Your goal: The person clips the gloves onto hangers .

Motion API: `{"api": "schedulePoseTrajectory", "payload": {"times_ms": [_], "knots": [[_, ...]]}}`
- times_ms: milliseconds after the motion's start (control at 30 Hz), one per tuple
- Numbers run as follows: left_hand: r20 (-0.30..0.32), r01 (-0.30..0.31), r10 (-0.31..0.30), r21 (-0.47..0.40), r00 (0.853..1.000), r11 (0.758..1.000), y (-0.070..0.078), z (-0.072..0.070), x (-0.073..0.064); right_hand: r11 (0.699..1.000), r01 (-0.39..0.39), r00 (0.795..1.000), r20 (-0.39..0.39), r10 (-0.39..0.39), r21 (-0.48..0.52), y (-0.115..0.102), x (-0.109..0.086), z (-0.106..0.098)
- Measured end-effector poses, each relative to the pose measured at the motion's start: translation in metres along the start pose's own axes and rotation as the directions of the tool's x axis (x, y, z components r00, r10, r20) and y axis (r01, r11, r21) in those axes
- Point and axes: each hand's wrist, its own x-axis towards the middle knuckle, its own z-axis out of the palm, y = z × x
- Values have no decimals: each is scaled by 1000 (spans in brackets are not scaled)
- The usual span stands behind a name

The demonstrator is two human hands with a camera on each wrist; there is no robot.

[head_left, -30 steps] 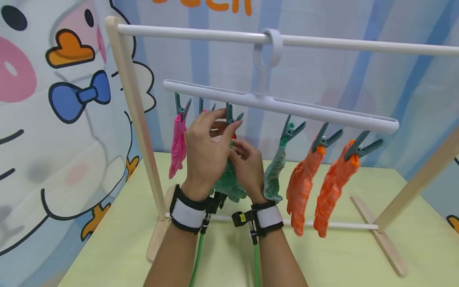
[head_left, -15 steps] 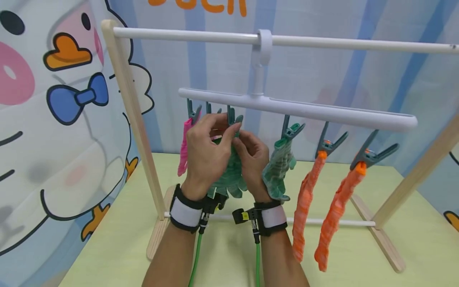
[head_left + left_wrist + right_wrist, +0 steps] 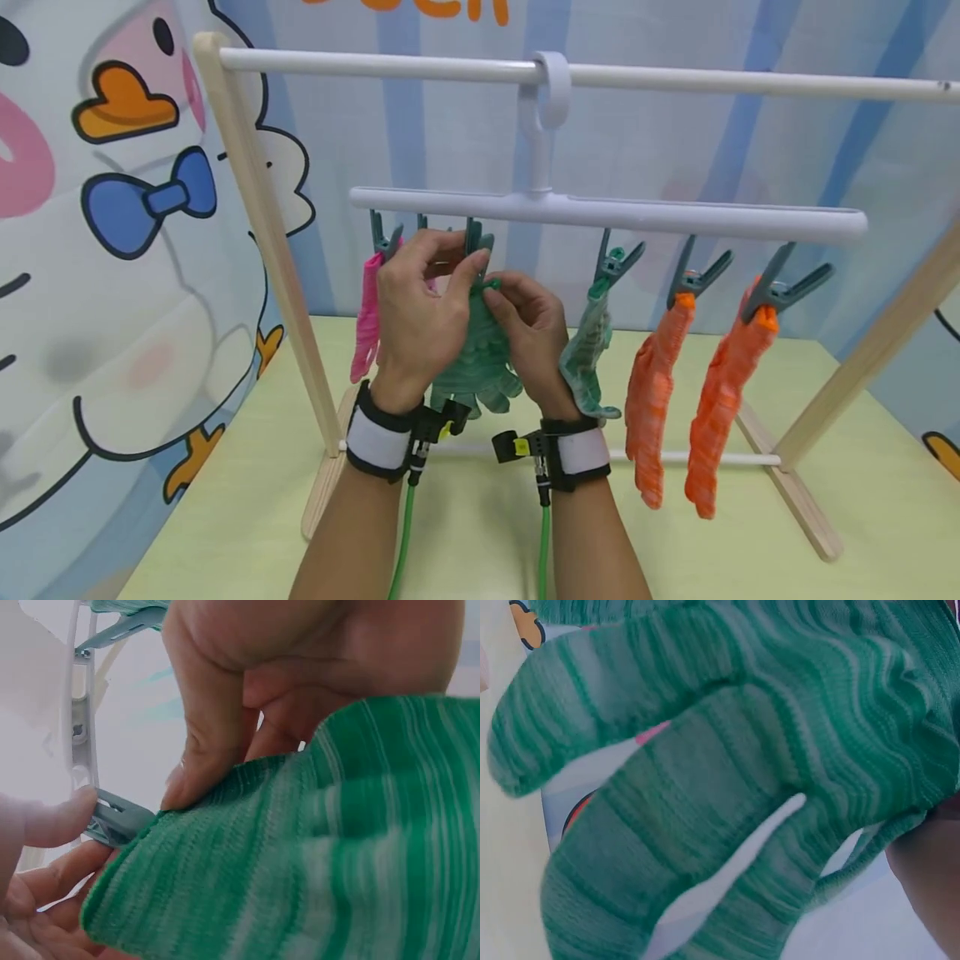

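A green striped glove (image 3: 480, 367) hangs fingers down between my two hands. With thumb and fingers, my left hand (image 3: 423, 312) pinches a grey-green clothes peg (image 3: 474, 240) under the white hanger (image 3: 630, 215). My right hand (image 3: 534, 337) pinches the glove's cuff just below that peg. In the left wrist view, the peg (image 3: 120, 817) meets the cuff's edge (image 3: 150, 832); whether its jaws hold the cloth I cannot tell. The glove's fingers (image 3: 652, 817) fill the right wrist view.
From other pegs hang a pink glove (image 3: 367, 317), a second green glove (image 3: 588, 358) and two orange gloves (image 3: 652, 392). A wooden stand (image 3: 262, 208) with a white rail (image 3: 375, 65) carries the hanger above a pale yellow table (image 3: 480, 533). Another peg is partly hidden behind my left hand.
The hanger has swung and turned, and the hanging gloves swayed with it. My right hand has moved slightly up and right; both hands keep their pinch near the peg and cuff.
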Motion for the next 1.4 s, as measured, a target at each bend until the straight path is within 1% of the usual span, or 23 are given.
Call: {"api": "schedulePoseTrajectory", "payload": {"times_ms": [167, 267, 400, 600, 800, 933, 1067, 1167, 1267, 1333, 1400], "knots": [[0, 30, -30, -11, 1000, 999, 1, -3, 1, 999, -27, 1000, -5, 27, 19, -4, 1, 3], [3, 47, -46, -32, 999, 998, 0, -4, 1, 999, -24, 1000, -12, 25, 46, -7, 1, 5], [-2, 50, -51, -52, 999, 997, 0, -4, 1, 998, -7, 999, -33, 9, 68, -9, 2, 8], [-11, 53, -54, -99, 998, 994, 0, -4, 2, 994, 14, 995, -102, -4, 106, -12, 3, 15], [-7, 60, -61, -104, 998, 993, 1, -3, 2, 992, -8, 981, -191, 32, 127, -17, 6, 21], [31, 99, -97, -66, 995, 993, 5, -5, 2, 990, -18, 978, -204, 46, 136, -18, 6, 21], [92, 146, -146, 0, 985, 989, 11, -8, 1, 990, 4, 979, -202, 25, 139, -17, 6, 20], [129, 162, -166, 45, 978, 986, 14, -11, 0, 991, 30, 977, -213, -1, 130, -15, 4, 20], [146, 170, -182, 91, 972, 981, 16, -14, -1, 995, 53, 972, -233, -33, 80, -14, 0, 23], [145, 165, -182, 119, 973, 979, 17, -16, -2, 998, 56, 971, -234, -51, 12, -14, -3, 26], [145, 154, -175, 142, 974, 978, 18, -19, -3, 997, 35, 974, -220, -48, -63, -16, -7, 29]]}}
